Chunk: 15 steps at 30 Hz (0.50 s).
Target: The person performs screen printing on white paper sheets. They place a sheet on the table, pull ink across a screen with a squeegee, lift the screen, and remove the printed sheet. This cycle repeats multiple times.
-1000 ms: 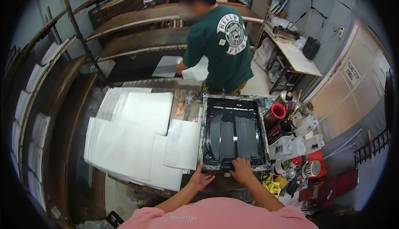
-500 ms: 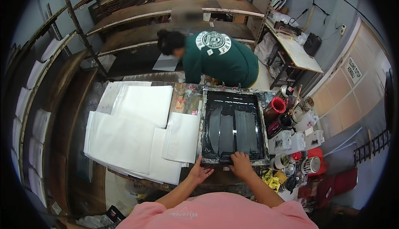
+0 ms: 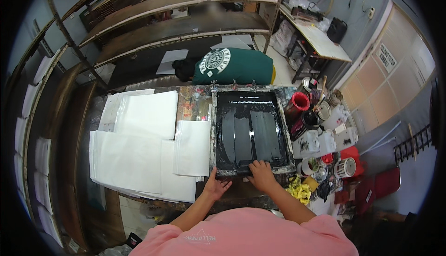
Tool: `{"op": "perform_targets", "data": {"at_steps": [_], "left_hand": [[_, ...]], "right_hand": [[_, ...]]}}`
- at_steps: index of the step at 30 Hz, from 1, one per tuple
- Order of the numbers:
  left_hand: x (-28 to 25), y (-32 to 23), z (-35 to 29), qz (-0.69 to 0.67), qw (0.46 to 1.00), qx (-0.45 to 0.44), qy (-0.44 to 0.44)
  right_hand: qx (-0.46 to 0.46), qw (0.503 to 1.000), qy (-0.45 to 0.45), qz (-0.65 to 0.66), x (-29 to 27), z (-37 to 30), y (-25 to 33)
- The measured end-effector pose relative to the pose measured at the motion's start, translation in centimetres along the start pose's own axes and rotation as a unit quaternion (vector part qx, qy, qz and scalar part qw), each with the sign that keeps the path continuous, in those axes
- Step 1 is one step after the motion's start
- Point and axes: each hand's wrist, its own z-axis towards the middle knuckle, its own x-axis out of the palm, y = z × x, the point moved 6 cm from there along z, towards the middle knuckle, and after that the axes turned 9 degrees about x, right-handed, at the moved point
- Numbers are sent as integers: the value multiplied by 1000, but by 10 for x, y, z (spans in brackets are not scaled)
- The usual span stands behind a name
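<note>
Black printing screen (image 3: 250,130) under right hand (image 3: 261,176), beside white sheets (image 3: 139,154).

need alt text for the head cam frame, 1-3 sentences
A person in a pink shirt presses the right hand onto the near edge of a black-inked screen-printing frame, with the left hand at its near-left corner. White sheets lie stacked to the left, ink cans to the right, and a co-worker in a green shirt bends over beyond.

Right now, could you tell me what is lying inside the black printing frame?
Inside the printing frame are three dark ink stripes on the mesh. The right hand rests on its near edge, covering that part. What lies under the mesh cannot be seen.
</note>
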Motion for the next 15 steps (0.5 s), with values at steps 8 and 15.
{"op": "perform_targets", "data": {"at_steps": [8, 15], "left_hand": [[2, -1, -1, 3, 1000, 0, 10], [4, -1, -3, 2, 1000, -4, -2]], "right_hand": [[-1, 1000, -23, 7, 1, -1, -2], [7, 999, -18, 35, -2, 4, -5]]}}
